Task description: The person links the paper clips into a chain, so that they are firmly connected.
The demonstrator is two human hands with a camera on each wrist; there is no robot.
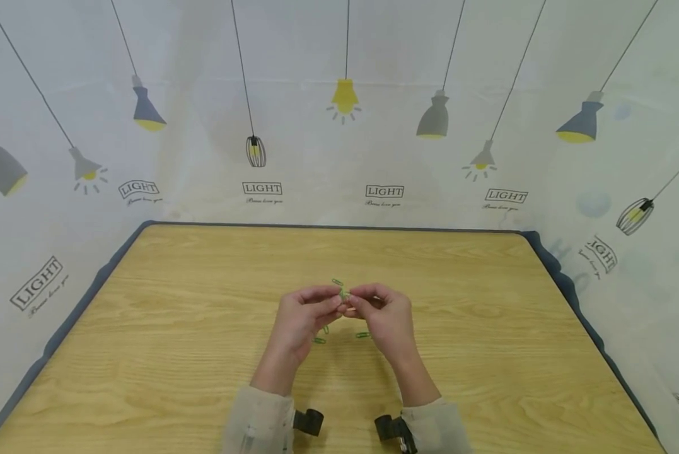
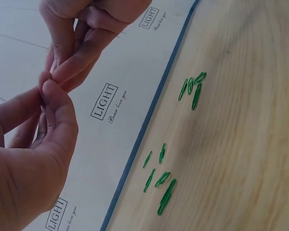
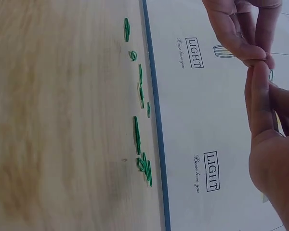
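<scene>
Both hands meet in mid-air above the wooden table, fingertips together. In the head view the left hand (image 1: pixel 299 315) and the right hand (image 1: pixel 387 318) pinch a small green paper clip (image 1: pixel 343 295) between thumbs and index fingers. Most of that clip is covered by the fingertips; in the right wrist view a bit of green (image 3: pixel 271 74) shows beside them. Whether the hands hold one clip or more cannot be told. Below the hands, green clips (image 1: pixel 363 335) lie on the table, some partly hidden by the hands in the head view.
Several loose green paper clips (image 2: pixel 166 197) lie in two groups on the wooden table (image 1: pixel 174 328). A dark blue edge (image 1: pixel 339 227) borders the table, and a white sheet (image 1: pixel 305 63) printed with lamps rises behind and at both sides.
</scene>
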